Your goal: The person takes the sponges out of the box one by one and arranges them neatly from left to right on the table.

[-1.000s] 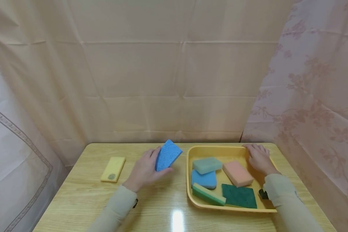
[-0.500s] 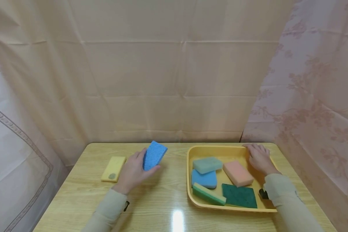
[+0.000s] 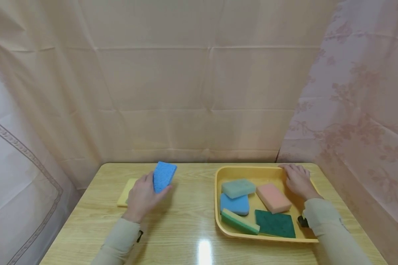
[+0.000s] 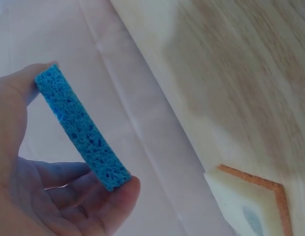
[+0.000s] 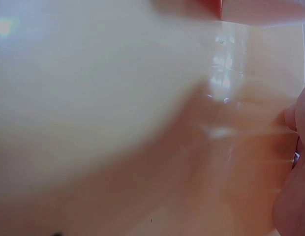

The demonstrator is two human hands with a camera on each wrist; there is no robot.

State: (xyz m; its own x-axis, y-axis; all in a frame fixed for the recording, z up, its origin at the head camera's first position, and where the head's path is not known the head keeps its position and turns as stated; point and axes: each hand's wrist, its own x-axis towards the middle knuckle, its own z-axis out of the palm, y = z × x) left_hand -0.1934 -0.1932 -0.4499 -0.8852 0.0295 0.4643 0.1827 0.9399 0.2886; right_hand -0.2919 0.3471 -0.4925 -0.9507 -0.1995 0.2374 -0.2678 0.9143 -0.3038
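Observation:
In the head view my left hand (image 3: pixel 140 197) holds a blue sponge (image 3: pixel 163 176) up above the table's left half. The left wrist view shows this blue sponge (image 4: pixel 83 128) edge-on, pinched between thumb and fingers, its surface full of pores. A flat yellow sponge (image 3: pixel 122 200) lies on the table, partly covered by my left hand; the left wrist view shows a brownish-orange edge on this yellow sponge (image 4: pixel 241 199). My right hand (image 3: pixel 297 181) grips the far right rim of a yellow tray (image 3: pixel 248 168), its fingers over the edge.
Inside the tray are a pale green sponge (image 3: pixel 238 188) leaning on a blue one (image 3: pixel 235 205), a pink sponge (image 3: pixel 273 198), a green-and-yellow sponge (image 3: pixel 240 221) and a dark green scouring pad (image 3: pixel 275 223). Curtains (image 3: pixel 185 92) hang behind the wooden table (image 3: pixel 175 235).
My left hand has moved left with the blue sponge, and now covers part of the yellow sponge. The right hand stays on the tray's rim.

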